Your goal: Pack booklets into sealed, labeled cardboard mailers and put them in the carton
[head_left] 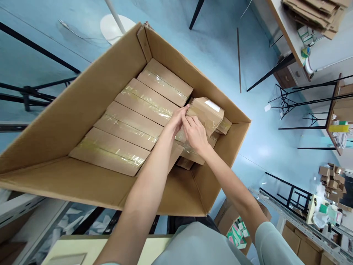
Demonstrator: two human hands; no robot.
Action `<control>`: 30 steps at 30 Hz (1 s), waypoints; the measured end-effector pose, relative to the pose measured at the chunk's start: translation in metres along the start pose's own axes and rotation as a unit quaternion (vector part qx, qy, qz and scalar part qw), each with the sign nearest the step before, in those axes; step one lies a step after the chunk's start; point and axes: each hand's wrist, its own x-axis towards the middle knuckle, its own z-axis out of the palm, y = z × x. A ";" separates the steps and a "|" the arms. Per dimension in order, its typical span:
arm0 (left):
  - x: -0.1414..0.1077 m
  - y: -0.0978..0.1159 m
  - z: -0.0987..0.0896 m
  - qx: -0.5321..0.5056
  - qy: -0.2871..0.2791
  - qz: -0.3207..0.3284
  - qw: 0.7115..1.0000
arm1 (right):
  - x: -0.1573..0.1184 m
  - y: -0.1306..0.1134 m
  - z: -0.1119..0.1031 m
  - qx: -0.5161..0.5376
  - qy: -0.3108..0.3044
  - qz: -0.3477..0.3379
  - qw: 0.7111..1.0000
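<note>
Cardboard box with one white label (206, 116), a single one, sits tilted among other boxes toward the right end of one large open carton (93, 82). Inside that carton, four long taped boxes (110, 149) lie flat, side by side, filling the left part. More brown boxes (190, 156) lie under and around the labelled one; hands and forearms hide parts of them, so their number cannot be told.

Two bare hands meet at the labelled box's left end. The left hand (178, 118) has its fingertips at the edge; the right hand (195, 132) lies just beside it, fingers bent and close together. Whether either grips the box cannot be told.

Below right, one smaller open carton (226, 217) holds green-and-white packets (238, 232). Flattened cardboard (317, 16) is stacked upper right; a white round base (110, 27) stands on the blue floor (168, 18) beyond the large carton.
</note>
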 end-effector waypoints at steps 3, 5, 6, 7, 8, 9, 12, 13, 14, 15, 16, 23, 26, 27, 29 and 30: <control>-0.015 -0.014 -0.005 -0.012 -0.004 -0.043 0.999 | -0.006 0.014 -0.018 -0.050 0.031 0.053 0.997; -0.029 -0.025 -0.006 -0.040 -0.037 -0.064 0.996 | -0.011 0.027 -0.030 -0.074 0.044 0.078 0.993; -0.036 -0.029 -0.006 -0.060 -0.052 -0.068 0.995 | -0.012 0.033 -0.035 -0.079 0.042 0.079 0.993; -0.042 -0.032 -0.004 -0.080 -0.060 -0.066 0.993 | -0.013 0.039 -0.040 -0.082 0.038 0.074 0.993; -0.048 -0.034 -0.003 -0.094 -0.060 -0.058 0.992 | -0.012 0.045 -0.043 -0.084 0.033 0.068 0.994; -0.053 -0.034 -0.002 -0.102 -0.053 -0.045 0.992 | -0.010 0.049 -0.045 -0.083 0.027 0.062 0.994; -0.060 -0.027 -0.003 -0.077 -0.020 -0.003 0.997 | 0.001 0.059 -0.045 -0.072 0.022 0.047 0.996; -0.060 -0.024 -0.005 -0.058 -0.009 0.003 0.998 | 0.007 0.061 -0.044 -0.064 0.022 0.042 0.997; -0.059 -0.020 -0.007 -0.038 0.002 0.004 0.999 | 0.014 0.063 -0.043 -0.057 0.022 0.036 0.997; -0.057 -0.016 -0.008 -0.021 0.009 0.002 1.000 | 0.021 0.065 -0.042 -0.049 0.021 0.030 0.998; -0.055 -0.012 -0.010 -0.007 0.014 0.002 1.000 | 0.029 0.066 -0.042 -0.042 0.020 0.024 0.999; -0.054 -0.010 -0.002 0.049 0.033 0.069 0.996 | 0.064 0.089 -0.031 -0.015 0.000 0.026 1.000; -0.080 -0.031 0.000 0.125 0.041 0.054 0.990 | 0.060 0.101 -0.010 -0.009 -0.023 0.080 0.996; -0.094 -0.042 0.000 0.156 0.037 0.053 0.986 | 0.059 0.104 -0.003 -0.007 -0.028 0.091 0.995; -0.128 -0.068 -0.001 0.220 0.004 0.047 0.974 | 0.060 0.109 0.008 -0.003 -0.033 0.094 0.995; -0.147 -0.082 -0.002 0.241 -0.018 0.032 0.970 | 0.061 0.110 0.010 -0.001 -0.035 0.091 0.995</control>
